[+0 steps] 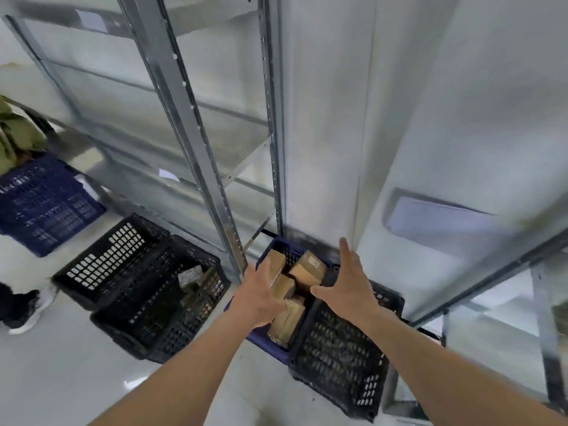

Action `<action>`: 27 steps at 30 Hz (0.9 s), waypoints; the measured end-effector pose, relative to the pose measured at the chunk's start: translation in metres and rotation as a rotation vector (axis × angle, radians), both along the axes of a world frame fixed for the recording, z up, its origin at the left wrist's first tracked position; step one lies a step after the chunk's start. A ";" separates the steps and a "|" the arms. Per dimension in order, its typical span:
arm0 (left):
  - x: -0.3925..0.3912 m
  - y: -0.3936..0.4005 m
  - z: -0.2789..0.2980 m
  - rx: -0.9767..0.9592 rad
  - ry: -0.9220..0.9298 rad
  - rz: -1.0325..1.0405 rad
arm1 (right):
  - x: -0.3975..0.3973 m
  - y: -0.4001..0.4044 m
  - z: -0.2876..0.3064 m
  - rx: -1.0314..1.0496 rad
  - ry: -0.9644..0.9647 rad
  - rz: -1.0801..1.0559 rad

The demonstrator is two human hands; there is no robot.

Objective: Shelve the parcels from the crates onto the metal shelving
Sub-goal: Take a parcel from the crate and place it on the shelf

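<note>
Parcels (302,272) lie between left hand (261,298), right hand (350,287)

Several parcels (308,269) are held in a crate (266,342) set on the floor before the metal shelving (196,130). A second crate (341,348) is set just to its right, two more crates (138,287) to its left, and another crate (43,204) farther left.

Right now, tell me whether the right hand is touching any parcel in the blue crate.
Cannot tell. In the head view the right hand is open, spread above the parcels in the blue crate; from straight overhead, any gap beneath it is hidden.
</note>
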State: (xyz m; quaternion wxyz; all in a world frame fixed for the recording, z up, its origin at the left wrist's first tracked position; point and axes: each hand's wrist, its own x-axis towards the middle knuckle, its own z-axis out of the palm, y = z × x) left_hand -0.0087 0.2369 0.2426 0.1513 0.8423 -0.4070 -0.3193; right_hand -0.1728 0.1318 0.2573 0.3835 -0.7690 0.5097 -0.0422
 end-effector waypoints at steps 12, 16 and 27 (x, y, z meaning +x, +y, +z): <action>0.055 -0.073 -0.049 0.086 0.016 -0.148 | 0.031 -0.064 -0.066 0.211 -0.004 -0.162; 0.073 -0.090 -0.088 0.139 0.053 -0.103 | 0.047 -0.075 -0.114 0.308 -0.008 -0.213; 0.096 -0.139 -0.310 0.317 0.251 -0.019 | 0.091 -0.075 -0.329 0.660 0.047 -0.454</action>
